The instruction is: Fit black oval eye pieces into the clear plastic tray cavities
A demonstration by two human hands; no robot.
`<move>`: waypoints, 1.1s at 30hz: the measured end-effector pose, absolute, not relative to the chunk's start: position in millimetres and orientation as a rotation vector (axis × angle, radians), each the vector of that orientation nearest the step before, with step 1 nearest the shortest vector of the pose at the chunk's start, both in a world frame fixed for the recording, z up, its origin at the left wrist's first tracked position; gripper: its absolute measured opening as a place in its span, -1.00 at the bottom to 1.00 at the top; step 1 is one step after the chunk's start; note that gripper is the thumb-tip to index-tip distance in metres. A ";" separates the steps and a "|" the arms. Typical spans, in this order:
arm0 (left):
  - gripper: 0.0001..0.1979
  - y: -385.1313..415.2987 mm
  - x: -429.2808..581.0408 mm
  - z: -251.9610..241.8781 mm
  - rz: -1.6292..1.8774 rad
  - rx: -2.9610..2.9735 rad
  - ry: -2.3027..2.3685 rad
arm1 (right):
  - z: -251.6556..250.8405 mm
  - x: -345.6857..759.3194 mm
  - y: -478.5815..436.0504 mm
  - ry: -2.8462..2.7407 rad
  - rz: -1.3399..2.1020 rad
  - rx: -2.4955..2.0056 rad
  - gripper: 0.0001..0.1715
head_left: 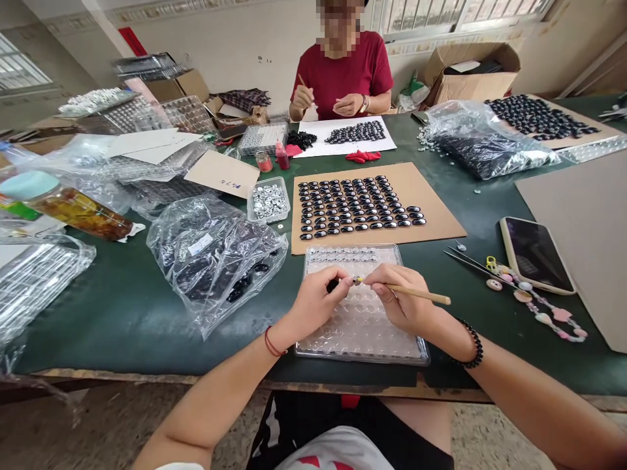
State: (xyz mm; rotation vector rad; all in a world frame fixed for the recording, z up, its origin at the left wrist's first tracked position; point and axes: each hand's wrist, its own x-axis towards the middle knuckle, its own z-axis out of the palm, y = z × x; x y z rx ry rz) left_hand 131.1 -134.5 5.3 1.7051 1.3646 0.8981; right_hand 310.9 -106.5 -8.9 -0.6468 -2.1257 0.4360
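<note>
My left hand (318, 299) is closed in a pinch around a small black piece (333, 285), mostly hidden by the fingers, with a small silvery part showing at the fingertips. A thin wooden stick (421, 294) rests in my right hand (402, 301), its yellowish tip touching or very near that silvery part. Both hands are above a clear plastic tray (362, 349) with rows of round hollows; silvery pieces fill its far rows. Just beyond, a brown cardboard sheet (435, 219) carries rows of glossy black oval pieces (360, 202).
Left of the board stand a tub of silvery parts (268, 199) and a plastic bag of black pieces (210, 245). Tweezers (482, 267), a phone (536, 254) and a beaded strap (553, 316) lie to the right. Across the table, a person (343, 78) in red works over white paper (313, 147).
</note>
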 end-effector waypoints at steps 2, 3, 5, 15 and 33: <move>-0.77 -132.9 127.4 8.1 0.938 1.633 1.410 | -8.5 312.1 -106.1 -2.093 0.414 -0.650 -0.82; -0.76 -132.0 125.7 9.2 0.968 1.586 1.429 | -8.2 312.9 -105.5 -2.069 0.394 -0.662 -0.83; -0.75 -130.9 123.7 10.3 1.015 1.506 1.432 | -7.4 314.5 -104.4 -1.995 0.402 -0.702 -0.84; -0.70 -138.1 137.1 3.2 0.928 1.440 1.172 | -5.7 306.0 -116.6 -1.691 0.930 -0.716 -0.73; -0.83 -57.7 65.8 -3.8 1.372 0.396 0.859 | -15.4 306.1 -102.2 -1.415 1.033 -0.793 -0.70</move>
